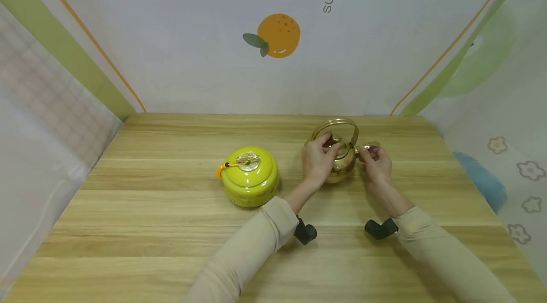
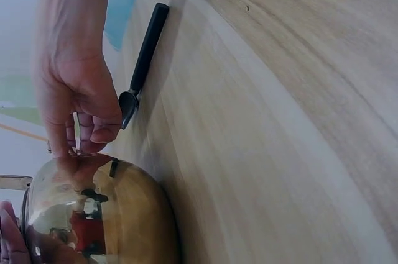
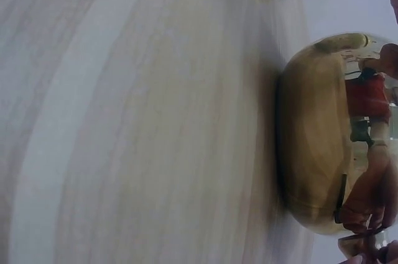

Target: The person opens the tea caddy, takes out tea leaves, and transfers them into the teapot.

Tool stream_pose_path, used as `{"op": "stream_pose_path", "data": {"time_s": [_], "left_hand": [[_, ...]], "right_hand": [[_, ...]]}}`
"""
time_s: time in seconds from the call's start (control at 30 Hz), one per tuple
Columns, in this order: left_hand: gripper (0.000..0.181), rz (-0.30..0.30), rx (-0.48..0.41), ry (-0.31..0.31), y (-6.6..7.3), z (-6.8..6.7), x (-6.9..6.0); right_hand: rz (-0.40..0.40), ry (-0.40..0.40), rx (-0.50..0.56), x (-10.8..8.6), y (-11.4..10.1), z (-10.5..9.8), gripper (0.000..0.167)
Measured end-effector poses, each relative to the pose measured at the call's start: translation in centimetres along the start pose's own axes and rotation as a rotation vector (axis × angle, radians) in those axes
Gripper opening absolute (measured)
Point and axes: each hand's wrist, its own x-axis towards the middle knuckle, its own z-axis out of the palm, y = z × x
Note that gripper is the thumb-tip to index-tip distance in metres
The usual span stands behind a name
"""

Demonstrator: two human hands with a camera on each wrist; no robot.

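Two hands, head view: your left hand (image 1: pixel 317 161) and right hand (image 1: pixel 378 166) are both at the brass-coloured kettle (image 1: pixel 342 171), which stands on the wooden worktop (image 1: pixel 128 227), right of the middle and towards the far edge.
Left grip: your thumb and fingers are parted at the lid, beside its knob (image 1: pixel 336 138); you cannot tell whether they pinch it.
Right grip: your thumb and fingertips pinch the spout (image 1: pixel 374 144), which points towards the right edge.
Arched handle: it stands upright over the kettle (image 1: pixel 342 121).
Yellow jar: closed, near the middle of the worktop (image 1: pixel 249 191), left of the kettle and apart from it; an orange tassel (image 1: pixel 219 172) hangs at its left side.
Black-handled utensil, left wrist view: it lies on the worktop close to your right hand (image 2: pixel 145 58); its rounded end is too dark to identify.
Kettle base, right wrist view: it sits level on the worktop, with your right fingers at the spout and the jar partly visible beyond.
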Motion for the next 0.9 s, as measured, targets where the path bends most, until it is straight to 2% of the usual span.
{"op": "stream_pose_path", "data": {"time_s": [0.1, 0.27, 0.47, 0.57, 0.73, 0.9], "left_hand": [[0.037, -0.012, 0.010, -0.005, 0.17, -0.04, 0.07], [0.038, -0.066, 0.013, -0.009, 0.53, -0.05, 0.24], [0.038, -0.071, 0.086, -0.023, 0.66, 0.01, 0.47], [0.036, -0.073, 0.093, -0.022, 0.66, 0.04, 0.59], [0.032, -0.078, 0.044, -0.002, 0.62, 0.14, 0.55], [0.030, -0.058, 0.002, 0.035, 0.44, 0.30, 0.53]], "right_hand": [[-0.004, 0.006, 0.006, 0.03, 0.02, 0.02, 0.018], [-0.006, 0.004, 0.004, 0.00, 0.03, 0.02, 0.018], [0.001, -0.003, 0.005, -0.12, -0.03, -0.08, 0.017], [0.005, -0.001, 0.007, -0.08, 0.01, -0.11, 0.015], [-0.002, 0.003, 0.023, -0.01, 0.13, 0.03, 0.014], [-0.015, 0.010, 0.013, 0.02, 0.16, 0.15, 0.014]]}}
